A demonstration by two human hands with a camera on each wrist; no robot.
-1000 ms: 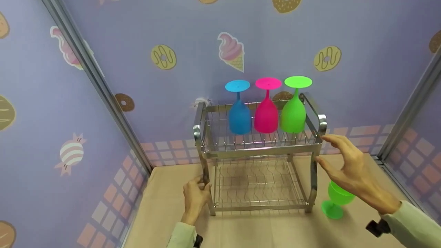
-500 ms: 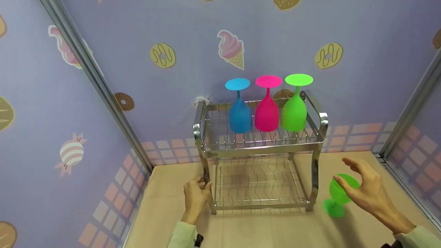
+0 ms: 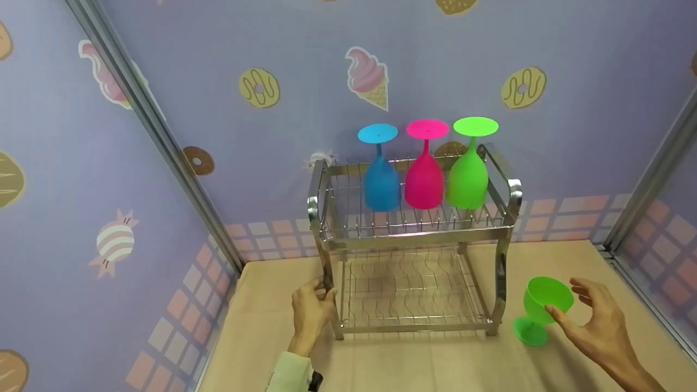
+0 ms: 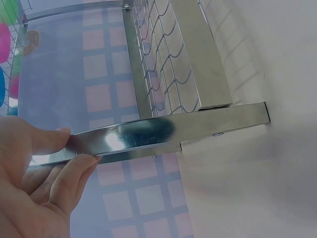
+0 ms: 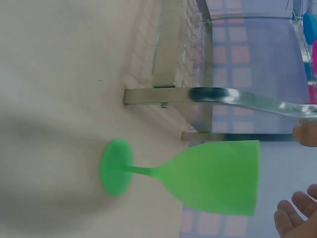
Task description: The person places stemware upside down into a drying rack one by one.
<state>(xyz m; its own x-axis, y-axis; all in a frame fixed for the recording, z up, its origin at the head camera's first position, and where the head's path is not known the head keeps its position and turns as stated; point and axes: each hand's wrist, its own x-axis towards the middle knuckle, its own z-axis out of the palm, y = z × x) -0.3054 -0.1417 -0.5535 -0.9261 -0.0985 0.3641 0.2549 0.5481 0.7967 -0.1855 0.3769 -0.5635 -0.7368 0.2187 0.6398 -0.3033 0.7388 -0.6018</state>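
My left hand [image 3: 311, 313] pinches the left front post of a two-tier metal dish rack [image 3: 419, 238]; in the left wrist view, thumb and fingers [image 4: 74, 181] lie on either side of the shiny bar. To the right of the rack, a green goblet [image 3: 546, 299] stands upright on the table. My right hand [image 3: 596, 321] is spread around the goblet's bowl, thumb in front and fingers on the far right side. In the right wrist view the fingertips are apart from the goblet's rim. On the top tier, blue [image 3: 381, 185], pink [image 3: 424, 182] and green [image 3: 468, 182] goblets stand upside down.
The rack's lower tier [image 3: 408, 288] is a wavy wire grid close above the beige table [image 3: 414, 365]. Patterned purple walls [image 3: 305, 54] enclose the back and sides, with metal corner posts [image 3: 158, 136] at left and right.
My right hand has moved from the rack's right post down and right to the upright green goblet. The left hand has stayed on the left post.
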